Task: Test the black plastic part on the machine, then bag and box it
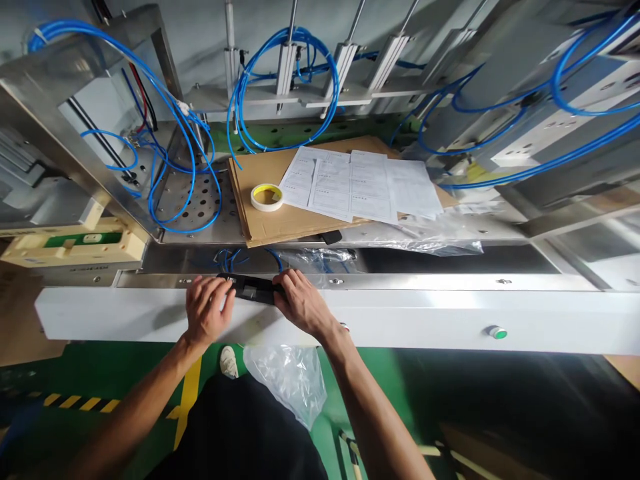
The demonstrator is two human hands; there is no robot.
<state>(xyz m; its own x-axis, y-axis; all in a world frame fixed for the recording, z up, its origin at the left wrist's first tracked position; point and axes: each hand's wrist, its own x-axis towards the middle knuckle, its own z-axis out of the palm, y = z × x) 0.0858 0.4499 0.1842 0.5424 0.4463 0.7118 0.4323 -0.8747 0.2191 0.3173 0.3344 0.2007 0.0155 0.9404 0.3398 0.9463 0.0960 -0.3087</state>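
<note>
Hands: your left hand [207, 308] and right hand [300, 301] both sit on the white machine ledge [425, 317], one at each end of a flat black rectangular plastic part [253, 288].
Left hand: fingers curled over the part's left end, palm down, touching it; a full grip can't be told.
Right hand: fingers bent, fingertips pressing the part's right end; whether it is closed around it can't be told.
Black part: lies flat along the ledge's metal strip, between your two hands, just below the blue tubes.
Behind part: crumpled clear plastic film [320, 259] on the dark belt.
Further back: brown cardboard sheet [260, 220] carrying a roll of pale yellow tape [267, 197] and white printed paper sheets [357, 183].
Left side: perforated steel plate [193, 200] under looped blue air tubes [180, 127]; beige plastic block [75, 247] near the frame.
Ledge front: round green button [497, 332], well right of your hands.
Below ledge: clear plastic bag [290, 377] hanging by your right forearm, above green floor [125, 373].
</note>
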